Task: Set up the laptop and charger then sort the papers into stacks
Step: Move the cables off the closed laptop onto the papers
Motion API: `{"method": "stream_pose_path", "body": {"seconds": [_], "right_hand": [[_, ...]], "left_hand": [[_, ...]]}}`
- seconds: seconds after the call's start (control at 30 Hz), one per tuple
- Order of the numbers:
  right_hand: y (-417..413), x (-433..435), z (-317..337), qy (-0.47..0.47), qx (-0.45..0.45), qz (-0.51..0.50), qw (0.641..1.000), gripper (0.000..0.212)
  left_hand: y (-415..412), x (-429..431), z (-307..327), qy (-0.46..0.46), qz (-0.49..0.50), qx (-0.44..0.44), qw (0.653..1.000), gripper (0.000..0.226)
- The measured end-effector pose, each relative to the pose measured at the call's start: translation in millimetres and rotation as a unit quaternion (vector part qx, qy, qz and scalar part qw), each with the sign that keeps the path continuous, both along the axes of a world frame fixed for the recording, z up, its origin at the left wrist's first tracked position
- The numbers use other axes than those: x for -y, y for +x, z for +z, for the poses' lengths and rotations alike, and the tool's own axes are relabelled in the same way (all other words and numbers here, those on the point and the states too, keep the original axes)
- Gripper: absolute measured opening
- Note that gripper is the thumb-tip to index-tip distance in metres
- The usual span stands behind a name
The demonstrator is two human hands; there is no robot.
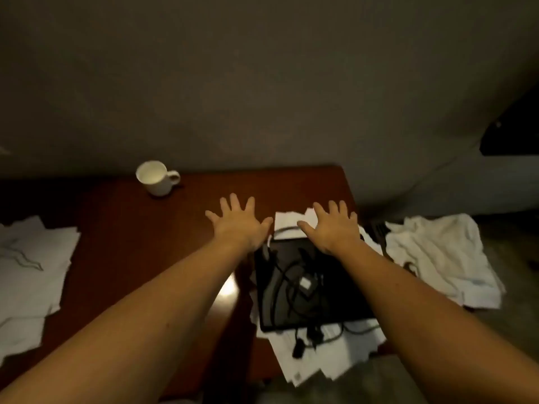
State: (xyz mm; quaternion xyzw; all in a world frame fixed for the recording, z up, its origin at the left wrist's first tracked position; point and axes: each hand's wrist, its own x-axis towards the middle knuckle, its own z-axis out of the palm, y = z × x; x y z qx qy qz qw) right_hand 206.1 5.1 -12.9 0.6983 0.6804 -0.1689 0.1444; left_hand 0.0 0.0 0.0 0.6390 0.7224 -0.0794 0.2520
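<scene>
Left forearm (pixel 145 316) and right forearm (pixel 423 316) fill the bottom of the frame, running up to my two hands at centre. Fingers (pixel 233 204) of the left hand (pixel 237 225) are spread wide and flat, holding nothing, over bare tabletop (pixel 145 243); the right hand (pixel 335 228) is splayed the same way and grips nothing either. Whether the palms press down or hover, I cannot tell. Just below the right hand lies the closed black laptop (pixel 347 304), its far edge under that palm, its far left corner just beside the left wrist. Across the lid the charger (pixel 305 282) sprawls in a loose tangle, one plug trailing off the near edge. Underneath, papers (pixel 320 363) jut past the tabletop edge at lower right. My worry: lifting the lid as things lie would tip the charger off, and dragging the laptop could sweep those sheets to the floor. More papers (pixel 32 266) sit at far left, a white mug (pixel 156 177) stands well apart at upper left, and a crumpled white heap (pixel 437 258) lies at right, cloth or paper unclear.
</scene>
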Motion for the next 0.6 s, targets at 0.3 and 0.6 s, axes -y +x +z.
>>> {"method": "stream_pose_path", "body": {"seconds": [0.3,0.6], "right_hand": [[71,75,-85,-0.088,0.016,-0.080,0.993,0.087],[90,81,-105,-0.101,-0.042,-0.215,0.970,0.104]], "left_hand": [[29,46,-88,-0.106,-0.093,-0.063,0.988,0.082],[45,55,-133,-0.170,0.022,0.011,0.985,0.109]]}}
